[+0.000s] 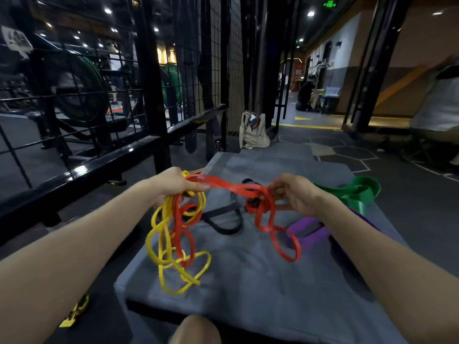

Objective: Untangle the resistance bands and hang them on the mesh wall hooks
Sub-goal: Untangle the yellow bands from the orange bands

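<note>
The gym is dim, lit by small round ceiling spotlights (108,11) far left and a brighter corridor far right, with glare streaking the glossy black rail (82,167) on the left. Wide-angle distortion bends the uprights and stretches the near forearms at the edges. Fine detail is soft, and the seated figure (437,100) at the right edge is smeared.

Through my feed I see a dim gym. A grey padded mat (248,281) lies on dark rubber flooring (409,194) marked with pale hexagon lines. To the left stands a black steel frame with wire mesh panels (154,95), and behind it a machine with a green-rimmed wheel (82,88). A beige cloth bag (253,132) leans at the mesh's foot. Round ceiling spotlights (310,13) glow overhead, and a green exit sign (329,4) hangs above the corridor.
</note>
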A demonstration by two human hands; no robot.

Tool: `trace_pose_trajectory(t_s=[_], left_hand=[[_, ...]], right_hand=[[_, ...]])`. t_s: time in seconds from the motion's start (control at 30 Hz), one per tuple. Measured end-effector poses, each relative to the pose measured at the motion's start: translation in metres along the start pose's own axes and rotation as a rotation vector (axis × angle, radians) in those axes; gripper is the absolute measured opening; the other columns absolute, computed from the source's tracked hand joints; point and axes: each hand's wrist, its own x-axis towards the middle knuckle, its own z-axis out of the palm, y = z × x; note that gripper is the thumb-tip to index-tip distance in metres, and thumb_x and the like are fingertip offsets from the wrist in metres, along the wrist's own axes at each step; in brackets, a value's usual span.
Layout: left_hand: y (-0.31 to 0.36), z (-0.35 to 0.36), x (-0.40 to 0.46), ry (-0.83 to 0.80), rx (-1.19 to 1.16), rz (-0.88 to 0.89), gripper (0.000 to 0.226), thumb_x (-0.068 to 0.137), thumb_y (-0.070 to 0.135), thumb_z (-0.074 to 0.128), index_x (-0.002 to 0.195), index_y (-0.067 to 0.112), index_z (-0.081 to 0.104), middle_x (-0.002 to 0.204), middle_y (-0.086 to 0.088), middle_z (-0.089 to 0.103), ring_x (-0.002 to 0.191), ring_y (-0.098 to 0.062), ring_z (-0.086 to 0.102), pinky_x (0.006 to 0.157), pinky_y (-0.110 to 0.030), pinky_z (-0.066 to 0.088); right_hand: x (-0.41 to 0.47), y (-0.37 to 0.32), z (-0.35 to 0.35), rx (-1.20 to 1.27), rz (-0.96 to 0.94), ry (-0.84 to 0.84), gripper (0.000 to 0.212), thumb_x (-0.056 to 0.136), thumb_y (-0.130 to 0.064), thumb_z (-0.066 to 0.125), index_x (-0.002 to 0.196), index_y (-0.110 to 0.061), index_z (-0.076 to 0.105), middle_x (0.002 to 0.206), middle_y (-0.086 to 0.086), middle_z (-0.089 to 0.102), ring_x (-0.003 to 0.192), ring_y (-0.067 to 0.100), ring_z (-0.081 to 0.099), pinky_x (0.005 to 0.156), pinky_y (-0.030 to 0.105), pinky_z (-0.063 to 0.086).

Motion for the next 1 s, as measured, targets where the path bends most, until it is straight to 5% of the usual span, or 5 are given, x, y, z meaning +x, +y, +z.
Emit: trace_pose_trajectory(t_s=[0.2, 0.37, 0.5, 0.77, 1.0], left_hand=[[0.001, 0.002, -0.003, -0.004, -0.079, 0.12, 0.056, 0.053, 0.039, 0.078, 0.083, -0.004, 0.061, 0.06, -0.011, 0.049, 0.036, -0.01, 0.044, 0.034, -0.019, 0.036], [-0.011, -0.013, -0.003, -0.033, -0.038, 0.166, 0.077, 0.04, 0.056, 0.082, 0.099, 0.008, 0.065, 0.071, -0.01, 0.054, 0.056, -0.017, 0.047, 0.044, -0.024, 0.039], [-0.015, -0.005, -0.008, -0.092, 0.022, 0.137, 0.074, 0.034, 0.059, 0.085, 0.083, 0.01, 0.06, 0.064, -0.008, 0.047, 0.05, -0.014, 0.042, 0.04, -0.021, 0.037], [-0.008, 0.062, -0.004, -0.112, 0.005, 0.253, 0.018, 0.075, 0.009, 0.077, 0.07, 0.015, 0.06, 0.042, 0.013, 0.051, 0.043, 0.0, 0.046, 0.045, -0.015, 0.036], [-0.01, 0.089, -0.003, -0.204, -0.255, 0.165, 0.009, 0.081, 0.015, 0.07, 0.087, 0.009, 0.068, 0.069, 0.002, 0.064, 0.049, -0.002, 0.053, 0.046, -0.015, 0.038]], right_hand=[[-0.002, 0.011, -0.002, -0.257, -0.007, 0.063, 0.023, 0.093, -0.01, 0.051, 0.074, -0.012, 0.062, 0.069, 0.002, 0.064, 0.066, 0.01, 0.056, 0.063, 0.02, 0.045], [-0.001, 0.002, 0.001, 0.009, -0.057, 0.021, 0.029, 0.096, -0.009, 0.046, 0.073, -0.011, 0.063, 0.063, 0.0, 0.069, 0.062, 0.012, 0.066, 0.072, 0.026, 0.052], [-0.005, -0.008, 0.002, 0.123, -0.13, -0.029, 0.022, 0.092, -0.011, 0.053, 0.077, -0.01, 0.069, 0.073, 0.007, 0.072, 0.071, 0.02, 0.065, 0.083, 0.037, 0.053], [-0.013, -0.006, 0.017, 0.066, -0.123, -0.063, 0.013, 0.089, -0.001, 0.055, 0.077, -0.004, 0.06, 0.053, 0.001, 0.064, 0.045, 0.01, 0.06, 0.045, 0.022, 0.051], [-0.011, -0.005, 0.02, -0.03, -0.027, -0.023, 0.027, 0.096, -0.015, 0.048, 0.071, -0.009, 0.054, 0.054, -0.001, 0.057, 0.049, 0.009, 0.055, 0.054, 0.021, 0.049]])
